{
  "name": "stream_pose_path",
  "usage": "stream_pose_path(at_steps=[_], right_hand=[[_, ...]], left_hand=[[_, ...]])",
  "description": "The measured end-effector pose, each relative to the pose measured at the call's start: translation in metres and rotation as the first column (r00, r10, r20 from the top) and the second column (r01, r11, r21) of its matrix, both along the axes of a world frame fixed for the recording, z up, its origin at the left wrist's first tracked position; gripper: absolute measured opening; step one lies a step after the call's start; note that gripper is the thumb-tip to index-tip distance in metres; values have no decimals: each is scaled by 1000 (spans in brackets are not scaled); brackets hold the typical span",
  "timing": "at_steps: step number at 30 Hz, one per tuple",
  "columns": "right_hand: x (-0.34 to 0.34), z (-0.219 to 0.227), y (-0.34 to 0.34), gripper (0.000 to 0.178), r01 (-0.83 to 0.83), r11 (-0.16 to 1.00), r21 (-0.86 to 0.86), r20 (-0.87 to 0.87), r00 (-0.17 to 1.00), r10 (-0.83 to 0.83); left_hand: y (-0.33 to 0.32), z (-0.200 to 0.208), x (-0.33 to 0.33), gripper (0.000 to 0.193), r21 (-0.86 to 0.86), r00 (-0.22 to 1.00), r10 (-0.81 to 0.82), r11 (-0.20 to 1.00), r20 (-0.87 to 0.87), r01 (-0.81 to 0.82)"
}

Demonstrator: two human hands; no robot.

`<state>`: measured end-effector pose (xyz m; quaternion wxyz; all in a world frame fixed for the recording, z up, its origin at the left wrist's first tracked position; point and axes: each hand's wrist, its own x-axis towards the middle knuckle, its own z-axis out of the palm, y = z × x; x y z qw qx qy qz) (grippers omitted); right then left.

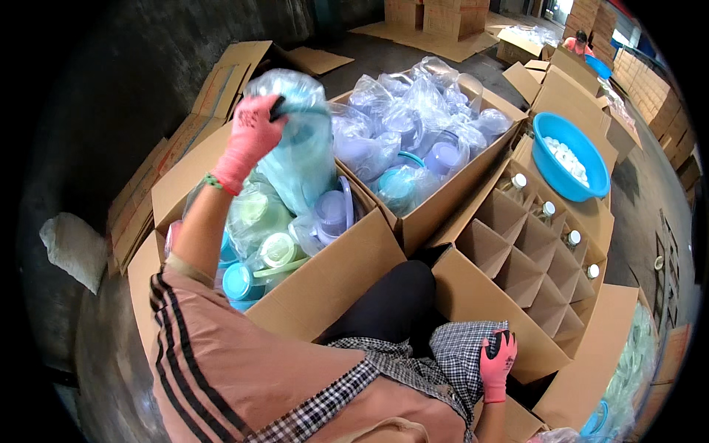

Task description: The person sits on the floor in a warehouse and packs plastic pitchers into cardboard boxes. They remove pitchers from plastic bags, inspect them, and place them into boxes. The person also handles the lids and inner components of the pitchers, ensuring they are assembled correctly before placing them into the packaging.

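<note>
A dark concrete floor [111, 96] is seen, crowded with open cardboard boxes. A clear plastic bag [299, 144] of stacked containers is gripped at its neck by the left hand [251, 136], fingers fully closed, and is held above the near box [325, 277], itself packed with more bagged containers. The right hand [498, 362] is rested, loosely curled and holding nothing, on a checked cloth [450, 354] at the lap. To the right, a divided box [517, 266] with bottles and a blue basin [572, 155] are crowded in; little free room is left between box edges.

Glossy, crinkled clear plastic bag [299, 140]; matt brown cardboard boxes [332, 273]; smooth shiny blue plastic basin [550, 166]; a pink knit glove covers the left hand [251, 136].
</note>
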<state>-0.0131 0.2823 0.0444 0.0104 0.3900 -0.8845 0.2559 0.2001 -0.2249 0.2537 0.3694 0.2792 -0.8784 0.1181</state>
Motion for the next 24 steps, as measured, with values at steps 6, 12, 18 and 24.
stream_pose_path(at_steps=[6, 12, 18, 24], right_hand=[[11, 77, -65, 50, -45, 904, -426, 163, 979, 126], [-13, 153, -123, 95, -112, 597, -794, 155, 913, 377], [5, 98, -69, 101, -45, 535, -844, 309, 774, 553], [42, -5, -35, 109, 28, 727, -686, 382, 865, 327]], left_hand=[[148, 146, -26, 37, -488, 927, -373, 803, 36, 342], [220, 162, -63, 41, -239, 744, -647, 758, -167, 607], [243, 94, -97, 43, -34, 552, -776, 588, -306, 808], [240, 16, -80, 58, 14, 485, -855, 491, -181, 871]])
